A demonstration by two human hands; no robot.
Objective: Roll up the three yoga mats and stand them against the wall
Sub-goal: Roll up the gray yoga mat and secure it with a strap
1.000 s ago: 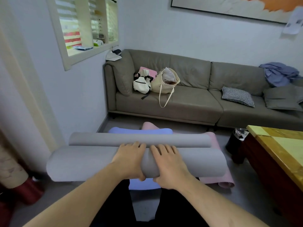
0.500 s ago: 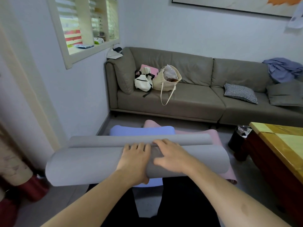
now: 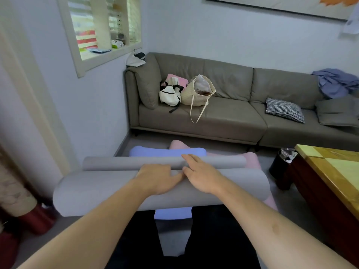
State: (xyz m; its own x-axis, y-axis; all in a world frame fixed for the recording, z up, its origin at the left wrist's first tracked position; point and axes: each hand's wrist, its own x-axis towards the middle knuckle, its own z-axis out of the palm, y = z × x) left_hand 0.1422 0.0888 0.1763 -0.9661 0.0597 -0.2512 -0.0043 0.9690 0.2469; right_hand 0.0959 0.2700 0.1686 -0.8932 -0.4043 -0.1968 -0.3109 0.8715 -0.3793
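— Where's the grey mat (image 3: 101,189)?
— Rolled, lying across above the blue mat (image 3: 171,213) and pink mat (image 3: 250,160). Left hand (image 3: 157,180) lies flat on top; right hand (image 3: 202,175) reaches over it, fingers straight.

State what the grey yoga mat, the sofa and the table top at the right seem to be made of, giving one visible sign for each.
Grey yoga mat: matte foam or rubber, likely; it curls smoothly without creasing.
Sofa: grey-brown leather or imitation; soft sheen, fine wrinkles.
Table top: varnished wood, probably; glossy yellow surface on a dark red-brown base.
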